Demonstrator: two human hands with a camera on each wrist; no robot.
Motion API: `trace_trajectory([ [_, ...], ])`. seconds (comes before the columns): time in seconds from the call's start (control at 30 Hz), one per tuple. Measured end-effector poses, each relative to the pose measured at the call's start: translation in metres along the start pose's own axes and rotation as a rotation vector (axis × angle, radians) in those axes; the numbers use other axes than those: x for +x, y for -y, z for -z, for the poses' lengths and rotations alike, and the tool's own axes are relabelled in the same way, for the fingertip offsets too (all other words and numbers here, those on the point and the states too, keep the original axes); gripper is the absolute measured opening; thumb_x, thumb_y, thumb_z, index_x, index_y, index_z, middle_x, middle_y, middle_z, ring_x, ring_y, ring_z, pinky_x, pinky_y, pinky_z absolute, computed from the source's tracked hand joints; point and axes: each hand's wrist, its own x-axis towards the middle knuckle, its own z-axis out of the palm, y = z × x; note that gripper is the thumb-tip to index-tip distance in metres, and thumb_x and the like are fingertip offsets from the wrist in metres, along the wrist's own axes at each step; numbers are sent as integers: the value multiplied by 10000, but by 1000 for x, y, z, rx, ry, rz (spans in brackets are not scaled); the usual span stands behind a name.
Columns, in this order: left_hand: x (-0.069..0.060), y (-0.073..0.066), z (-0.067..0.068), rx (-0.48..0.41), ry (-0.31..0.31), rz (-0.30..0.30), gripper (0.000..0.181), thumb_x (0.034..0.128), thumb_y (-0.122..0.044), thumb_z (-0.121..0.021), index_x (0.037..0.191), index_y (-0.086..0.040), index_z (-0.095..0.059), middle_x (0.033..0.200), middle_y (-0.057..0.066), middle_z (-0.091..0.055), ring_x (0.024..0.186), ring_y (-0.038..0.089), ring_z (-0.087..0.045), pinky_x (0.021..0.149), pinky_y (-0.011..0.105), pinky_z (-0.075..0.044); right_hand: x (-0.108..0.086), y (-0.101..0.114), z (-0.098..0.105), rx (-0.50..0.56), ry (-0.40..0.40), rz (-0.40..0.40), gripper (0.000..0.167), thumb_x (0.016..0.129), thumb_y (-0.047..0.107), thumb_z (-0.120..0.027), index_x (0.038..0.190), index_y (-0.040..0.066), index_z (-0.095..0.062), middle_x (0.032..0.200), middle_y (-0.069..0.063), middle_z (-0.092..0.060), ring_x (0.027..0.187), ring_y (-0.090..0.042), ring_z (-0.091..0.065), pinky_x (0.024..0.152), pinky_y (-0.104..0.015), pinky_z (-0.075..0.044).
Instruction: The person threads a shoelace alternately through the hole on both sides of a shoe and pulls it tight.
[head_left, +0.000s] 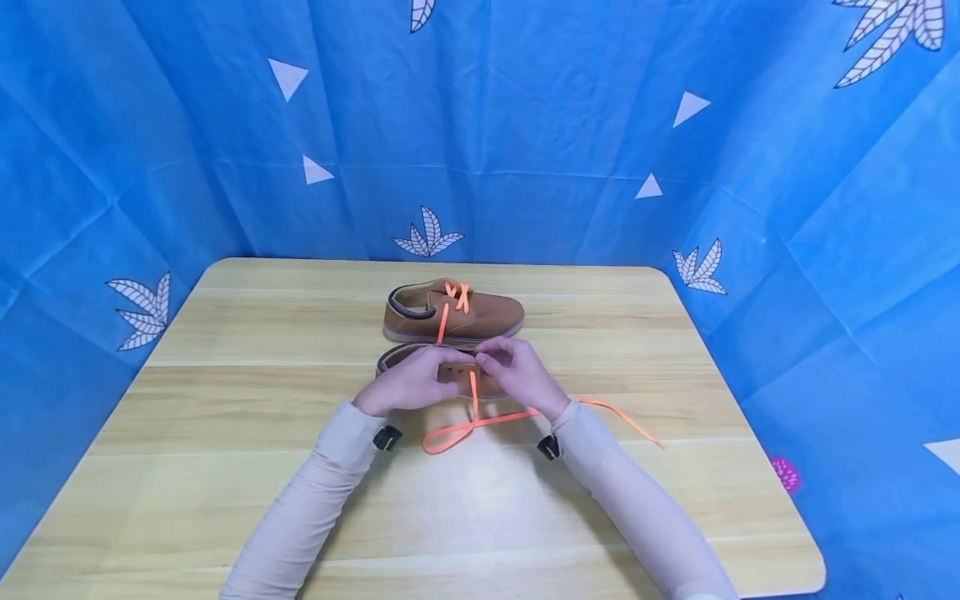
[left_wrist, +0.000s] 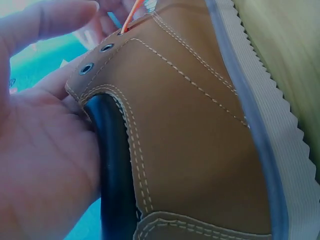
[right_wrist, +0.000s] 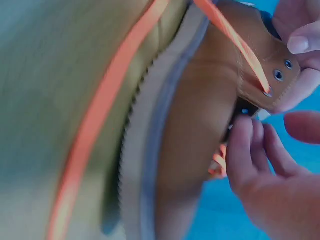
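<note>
A brown shoe (left_wrist: 190,130) with metal eyelets and a pale sole lies nearest me on the table. My left hand (head_left: 420,379) holds its eyelet flap, fingers behind the flap and thumb over the near side, as both wrist views show. Through one eyelet runs an orange shoelace (right_wrist: 240,45), which drops over the side and loops on the table. My right hand (head_left: 523,375) is at the shoe's front opening. Its fingertips touch the dark tongue (right_wrist: 243,109) beside the flap, while the thumb stands apart. What lies behind those fingertips is hidden.
A second brown shoe (head_left: 487,315), with orange lacing, stands just behind the first. The lace's loose end (head_left: 622,412) trails right across the wooden table (head_left: 187,475). A blue patterned curtain (head_left: 555,108) encloses the back and sides.
</note>
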Motion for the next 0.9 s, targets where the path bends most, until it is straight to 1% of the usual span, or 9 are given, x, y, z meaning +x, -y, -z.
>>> trace_trajectory([
  [0.13, 0, -1, 0, -19, -6, 31, 476, 926, -163, -768, 1378, -75, -649, 1379, 89, -687, 1317, 268, -625, 1119, 467, -489, 4, -8, 0, 68, 119, -68, 317, 1052, 200, -603, 1294, 10, -677, 1261, -164, -728, 1095, -251, -728, 959, -350, -585],
  [0.27, -1, -5, 4, -34, -70, 54, 616, 889, -238, -827, 1433, -70, -592, 1416, 88, -653, 1321, 272, -611, 1127, 474, -479, 8, -11, 1, 96, 159, -88, 320, 1045, 204, -616, 1295, 18, -693, 1275, -159, -728, 1138, -258, -720, 979, -366, -580],
  [0.4, -3, -8, 8, -18, -100, 35, 737, 878, -278, -841, 1505, -81, -508, 1439, 87, -621, 1279, 259, -630, 1085, 464, -511, 12, -9, 0, 117, 153, -84, 267, 1037, 217, -633, 1195, 34, -746, 1139, -115, -754, 1012, -202, -711, 919, -393, -587],
  [0.5, -4, -6, 11, -12, -103, -21, 702, 914, -285, -805, 1516, -101, -496, 1436, 81, -618, 1276, 252, -633, 1071, 459, -522, 14, -6, -2, 133, 128, -78, 234, 1029, 212, -648, 1133, 37, -763, 1026, -68, -741, 894, -169, -683, 851, -409, -587],
  [0.57, -3, -2, 14, -5, -145, -62, 622, 953, -273, -760, 1503, -118, -516, 1460, 80, -600, 1324, 276, -601, 1106, 488, -494, 15, -5, -3, 148, 109, -78, 226, 1028, 199, -650, 1121, 29, -765, 968, -49, -729, 840, -163, -670, 808, -395, -587],
  [0.63, -2, 3, 17, 7, -217, -72, 532, 993, -243, -705, 1482, -112, -542, 1487, 105, -577, 1393, 311, -541, 1154, 541, -437, 15, -3, -4, 157, 93, -78, 223, 1029, 183, -647, 1125, 19, -763, 933, -49, -726, 810, -163, -666, 779, -371, -587],
  [0.7, 0, 10, 19, 34, -277, -48, 476, 1023, -213, -653, 1473, -97, -549, 1523, 135, -544, 1448, 348, -481, 1192, 581, -378, 16, -1, -4, 165, 82, -80, 224, 1029, 167, -644, 1130, 3, -758, 922, -80, -729, 793, -169, -667, 764, -358, -591],
  [0.77, 3, 16, 19, 70, -297, 3, 443, 1037, -196, -622, 1458, -72, -561, 1527, 155, -544, 1470, 358, -460, 1209, 582, -356, 16, 0, -4, 170, 78, -80, 221, 1028, 149, -640, 1133, -11, -750, 968, -112, -751, 800, -153, -666, 759, -346, -594],
  [0.9, 8, 24, 17, 89, -255, 81, 402, 1028, -153, -627, 1411, -33, -600, 1429, 153, -637, 1227, 309, -655, 1045, 486, -530, 18, 3, -3, 162, 71, -66, 218, 1028, 134, -635, 1138, -18, -746, 1055, -160, -769, 810, -104, -663, 760, -328, -602],
])
